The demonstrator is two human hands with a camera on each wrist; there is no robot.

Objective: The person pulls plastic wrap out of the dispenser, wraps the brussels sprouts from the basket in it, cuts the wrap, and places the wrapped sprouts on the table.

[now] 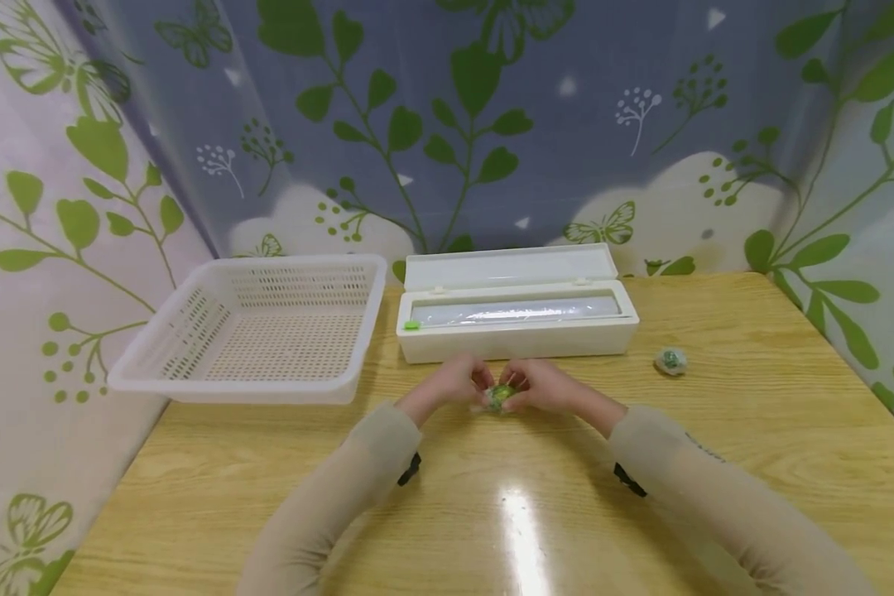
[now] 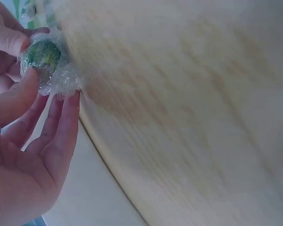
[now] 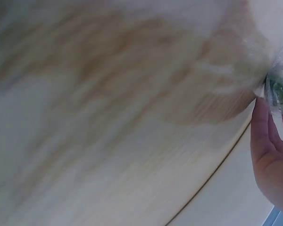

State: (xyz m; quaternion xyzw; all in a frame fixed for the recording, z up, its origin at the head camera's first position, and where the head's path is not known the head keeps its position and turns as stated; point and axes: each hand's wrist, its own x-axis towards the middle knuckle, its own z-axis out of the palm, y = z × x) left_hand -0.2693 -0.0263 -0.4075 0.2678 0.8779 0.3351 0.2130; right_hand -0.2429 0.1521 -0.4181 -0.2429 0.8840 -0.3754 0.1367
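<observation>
Between both hands is a small round green fruit or vegetable (image 1: 500, 396) in crinkled clear cling film, low over the table in front of the dispenser. My left hand (image 1: 465, 379) pinches it from the left side. From the right, the fingers and thumb of my right hand (image 1: 540, 385) pinch the same piece. Film bunches up beside the green thing (image 2: 44, 54) in the left wrist view, against the left fingertips. At the right wrist view's edge, part of the wrapped piece (image 3: 280, 89) shows above the right hand (image 3: 273, 155).
Just behind the hands, a white cling film dispenser (image 1: 517, 341) stands with its lid raised and a green slider (image 1: 412, 325) at its left end. A white plastic basket (image 1: 231, 393) is at the left. Another film-wrapped ball (image 1: 670, 361) lies right on the wooden table (image 1: 760, 414).
</observation>
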